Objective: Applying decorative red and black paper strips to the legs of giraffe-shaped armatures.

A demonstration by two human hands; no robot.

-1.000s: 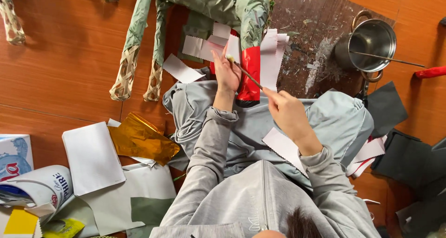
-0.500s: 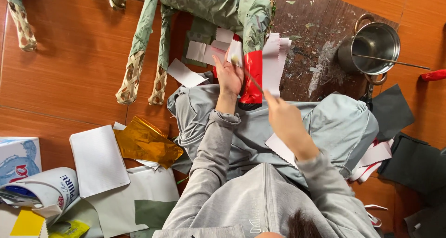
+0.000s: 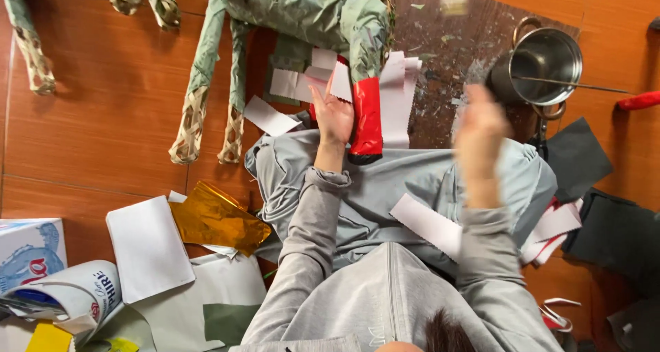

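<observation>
While the left hand [image 3: 335, 115] lies flat and open against the red leg [image 3: 366, 118], whose long axis runs upright just to its right, the right hand [image 3: 481, 128] hangs blurred near the pot [image 3: 543, 67], its grip unreadable; the left is plainly nearer, white strips [image 3: 395, 94] behind

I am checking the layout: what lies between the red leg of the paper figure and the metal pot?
In the head view, white paper strips and a bare stretch of paint-spattered dark board lie between the red leg and the metal pot.
</observation>
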